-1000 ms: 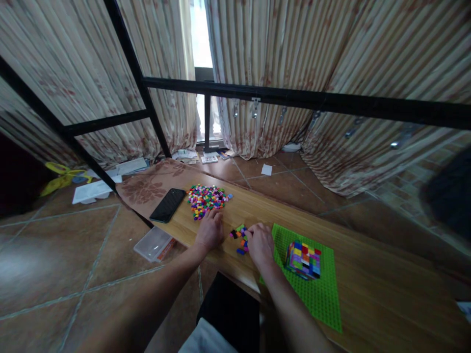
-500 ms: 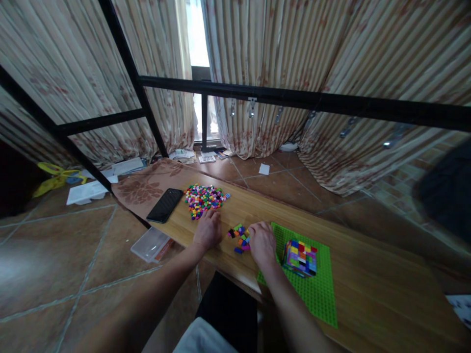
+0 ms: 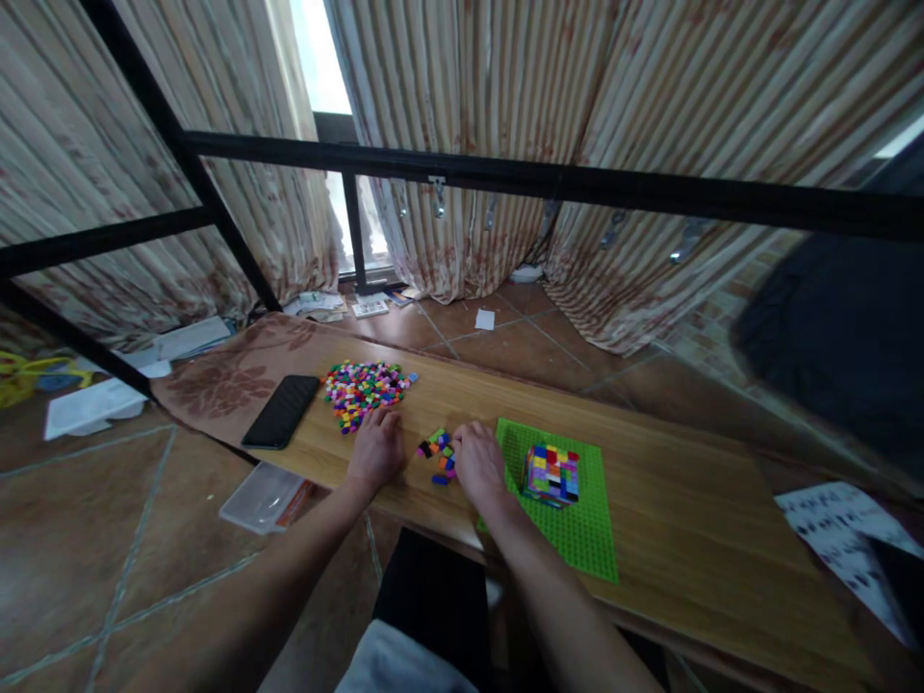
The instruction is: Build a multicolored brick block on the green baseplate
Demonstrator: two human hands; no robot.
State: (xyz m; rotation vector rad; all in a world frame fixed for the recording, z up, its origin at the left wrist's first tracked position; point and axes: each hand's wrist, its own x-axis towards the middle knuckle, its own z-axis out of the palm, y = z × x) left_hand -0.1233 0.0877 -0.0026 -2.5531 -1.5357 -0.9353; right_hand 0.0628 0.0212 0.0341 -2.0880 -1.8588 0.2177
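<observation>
My left hand [image 3: 377,449] rests on the table at the near edge of a large pile of small coloured toy bricks [image 3: 367,387]. Its fingers are curled down, and whatever they hold, if anything, is hidden. My right hand [image 3: 477,460] is at the right side of a smaller group of loose bricks [image 3: 437,449], fingers bent together; anything pinched there is too small to make out. Just right of that hand lies a green studded baseplate [image 3: 588,534]. On it stands a block built of many-coloured bricks [image 3: 551,475], which neither hand touches.
A black phone [image 3: 281,412] lies left of the large pile on the wooden table [image 3: 693,520]. Below the table's left end is a clear plastic box [image 3: 260,496]. A dark metal frame [image 3: 491,173] crosses before the curtains. Printed paper [image 3: 841,539] is at the right.
My view has turned to the right, so the whole scene sits further left. Both hands stay near the same bricks, fingers still curled. The built block stands unchanged on the baseplate.
</observation>
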